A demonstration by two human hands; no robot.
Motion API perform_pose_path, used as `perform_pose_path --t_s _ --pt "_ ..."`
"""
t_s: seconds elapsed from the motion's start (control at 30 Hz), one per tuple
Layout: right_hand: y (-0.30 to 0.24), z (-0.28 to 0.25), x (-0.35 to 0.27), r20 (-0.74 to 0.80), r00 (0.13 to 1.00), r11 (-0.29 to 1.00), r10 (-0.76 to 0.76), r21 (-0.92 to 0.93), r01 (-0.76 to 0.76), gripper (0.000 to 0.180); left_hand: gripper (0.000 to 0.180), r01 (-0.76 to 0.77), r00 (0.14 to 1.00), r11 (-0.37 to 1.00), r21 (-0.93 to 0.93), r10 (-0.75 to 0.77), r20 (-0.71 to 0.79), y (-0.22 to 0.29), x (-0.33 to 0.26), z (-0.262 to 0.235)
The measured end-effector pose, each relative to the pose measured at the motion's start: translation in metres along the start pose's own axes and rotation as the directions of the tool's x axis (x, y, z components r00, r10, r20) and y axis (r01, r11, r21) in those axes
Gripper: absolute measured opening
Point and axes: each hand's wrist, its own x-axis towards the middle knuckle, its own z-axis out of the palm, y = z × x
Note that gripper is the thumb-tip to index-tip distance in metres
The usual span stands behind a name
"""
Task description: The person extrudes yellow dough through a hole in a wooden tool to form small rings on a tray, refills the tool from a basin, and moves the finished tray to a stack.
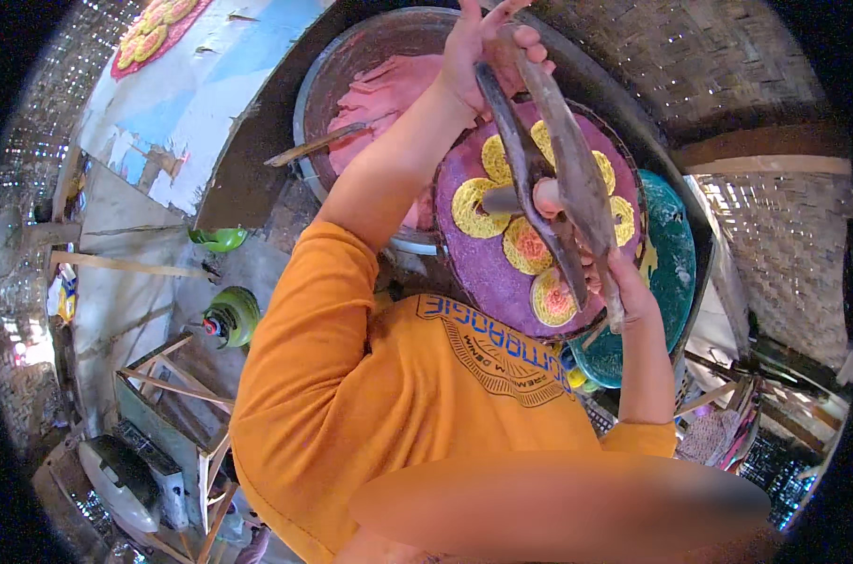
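My left hand (472, 58) is closed around the upper end of a two-handled wooden press (569, 141). Its lower end is in the grip of my right hand (631, 293), the fingers curled round the wood. Between the two long handles sits a short round barrel (506, 200). The press hangs over a round purple tray (464, 254), hiding part of it. Several yellow rings of stringy dough (478, 209) lie on the tray, and some have pink strands in the middle, like the pink-centred one (553, 298) near my right hand.
A large metal basin (306, 113) of pink dough (389, 94) stands behind my left forearm, a stick (323, 143) across its rim. Right of the tray is a green tub (666, 273). At far left a pale blue board (210, 85) bears another tray of yellow rings (154, 38).
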Motion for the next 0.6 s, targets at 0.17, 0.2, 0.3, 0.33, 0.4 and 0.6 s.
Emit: perform_pose_path --t_s 0.17,0.2,0.3,0.33,0.4,0.6 --pt "-0.012 0.014 0.004 -0.037 0.999 0.990 -0.005 -0.143 0.000 0.065 0.052 -0.104 0.991 0.993 0.064 0.109 -0.079 0.013 -0.015 -0.010" --pt "-0.017 0.023 0.000 -0.030 0.999 0.985 -0.028 -0.172 0.023 0.066 0.051 -0.092 0.991 0.995 0.043 0.096 -0.094 0.013 -0.019 -0.009" --pt "-0.021 0.014 -0.004 0.023 1.000 0.962 -0.020 -0.272 0.025 0.066 0.051 -0.071 0.990 0.997 -0.007 0.070 -0.124 0.008 -0.026 -0.012" --pt "-0.022 0.011 -0.004 0.010 1.000 0.953 0.003 -0.304 0.000 0.067 0.051 -0.074 0.990 0.997 -0.014 0.072 -0.124 0.008 -0.025 -0.020" --pt "-0.020 0.002 0.003 -0.021 0.999 0.930 0.042 -0.363 -0.046 0.068 0.053 -0.074 0.994 0.996 -0.047 0.070 -0.078 0.009 -0.020 -0.026" --pt "-0.022 0.002 0.012 0.021 0.977 0.956 -0.210 -0.205 0.210 0.076 0.071 -0.058 0.960 0.977 0.205 0.111 -0.256 0.012 0.028 0.011"
